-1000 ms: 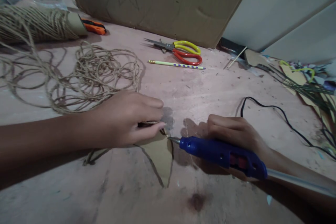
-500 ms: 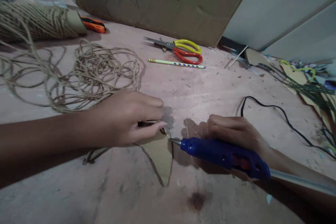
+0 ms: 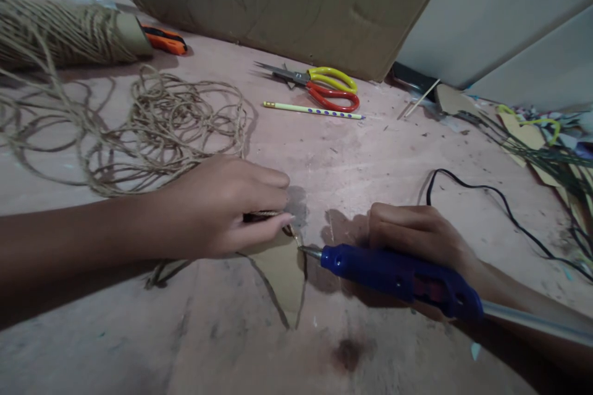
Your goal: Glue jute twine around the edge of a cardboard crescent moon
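Note:
In my right hand (image 3: 417, 234) is a blue hot glue gun (image 3: 370, 268), its metal nozzle pointing left and a clear glue stick (image 3: 532, 320) jutting from its rear. The nozzle tip meets the right edge of a pointed cardboard piece (image 3: 282, 281). My left hand (image 3: 236, 203) is closed over the upper part of that piece, thumb and fingers pinching it together with a bit of twine. The fingers hide the rest of the cardboard. Loose tangled twine (image 3: 185, 117) lies just beyond my left hand.
A twine roll (image 3: 69, 31) and an orange cutter (image 3: 164, 40) lie back left. Scissors (image 3: 324, 86) and a pencil (image 3: 312, 111) sit ahead, before a large cardboard sheet (image 3: 278, 6). A black cord (image 3: 491, 190) runs right, towards green stems and scraps (image 3: 546, 148).
Almost nothing differs. The glue gun has shifted very slightly right and down, its nozzle still at the cardboard's edge; my left hand stays put.

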Demonstrator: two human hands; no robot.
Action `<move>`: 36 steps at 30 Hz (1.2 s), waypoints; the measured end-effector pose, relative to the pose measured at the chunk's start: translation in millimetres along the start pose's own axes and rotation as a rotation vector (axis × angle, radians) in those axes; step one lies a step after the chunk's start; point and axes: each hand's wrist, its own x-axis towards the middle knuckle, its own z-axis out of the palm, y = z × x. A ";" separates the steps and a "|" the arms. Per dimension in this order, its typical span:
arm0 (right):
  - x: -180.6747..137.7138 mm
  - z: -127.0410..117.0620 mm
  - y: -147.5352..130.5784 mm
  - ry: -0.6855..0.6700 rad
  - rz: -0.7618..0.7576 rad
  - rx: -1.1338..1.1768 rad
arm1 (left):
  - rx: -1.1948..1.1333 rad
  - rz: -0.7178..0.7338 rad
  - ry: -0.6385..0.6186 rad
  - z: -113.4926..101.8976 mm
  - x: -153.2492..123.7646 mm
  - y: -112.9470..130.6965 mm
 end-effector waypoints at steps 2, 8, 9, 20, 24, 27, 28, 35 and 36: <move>0.3 -0.5 1.2 -0.015 0.002 0.007 | 0.001 -0.002 -0.009 -0.1 -0.2 0.3; 2.9 -2.0 0.6 -0.007 -0.055 -0.007 | 0.003 -0.009 -0.006 -0.4 -2.5 0.4; 3.7 -2.4 -0.4 -0.007 -0.055 -0.009 | 0.003 -0.009 -0.008 -0.5 -2.5 0.5; -1.4 -5.2 -0.9 -0.080 -0.005 0.029 | 0.002 -0.019 -0.003 -1.1 -2.7 1.1; -2.9 -5.0 0.2 -0.064 -0.043 -0.032 | 0.008 -0.016 -0.007 -0.8 -2.0 0.9; -3.8 -5.0 -0.3 -0.091 0.007 -0.030 | 0.005 -0.014 -0.008 -0.5 -1.7 0.1; -4.2 -4.9 -0.4 -0.097 0.014 -0.023 | 0.004 -0.014 -0.008 -0.4 -1.9 -0.2; -7.4 -3.8 1.8 -0.075 -0.061 -0.080 | 0.010 -0.015 -0.011 -0.5 -3.9 -0.9; -7.4 -3.7 1.9 -0.076 -0.058 -0.074 | 0.010 -0.017 -0.011 -0.5 -3.7 -0.8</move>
